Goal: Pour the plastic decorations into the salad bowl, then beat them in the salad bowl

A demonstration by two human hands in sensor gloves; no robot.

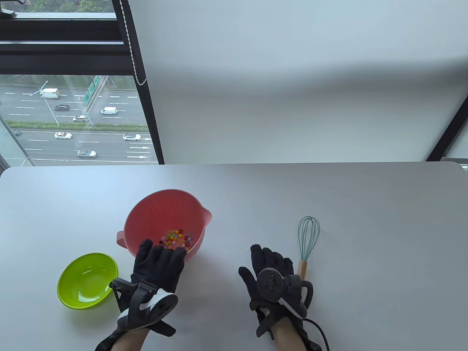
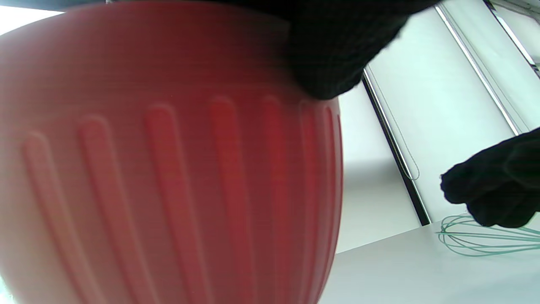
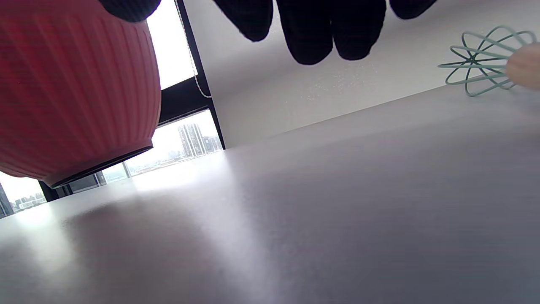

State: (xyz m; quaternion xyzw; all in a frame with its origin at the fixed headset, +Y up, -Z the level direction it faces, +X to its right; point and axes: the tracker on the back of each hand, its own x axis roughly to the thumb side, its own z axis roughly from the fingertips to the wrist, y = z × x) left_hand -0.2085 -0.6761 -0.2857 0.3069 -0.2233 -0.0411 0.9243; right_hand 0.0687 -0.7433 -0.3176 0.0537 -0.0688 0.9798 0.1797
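Note:
The red ribbed salad bowl (image 1: 161, 214) stands left of centre on the table, with several small coloured plastic decorations (image 1: 176, 237) in its bottom. My left hand (image 1: 161, 257) lies against the bowl's near rim with its fingers (image 2: 337, 50) straight; the bowl's wall (image 2: 168, 169) fills the left wrist view. A whisk (image 1: 309, 236) with teal wires and a wooden handle lies to the right. My right hand (image 1: 268, 261) hovers flat just left of that handle, its fingers (image 3: 320, 29) straight and holding nothing. The whisk head (image 3: 476, 63) shows at the right wrist view's right edge.
An empty green bowl (image 1: 87, 280) sits at the near left, beside my left wrist. The grey table (image 1: 329, 190) ends at a window and a white wall behind. The red bowl (image 3: 76, 93) stands left of my right hand.

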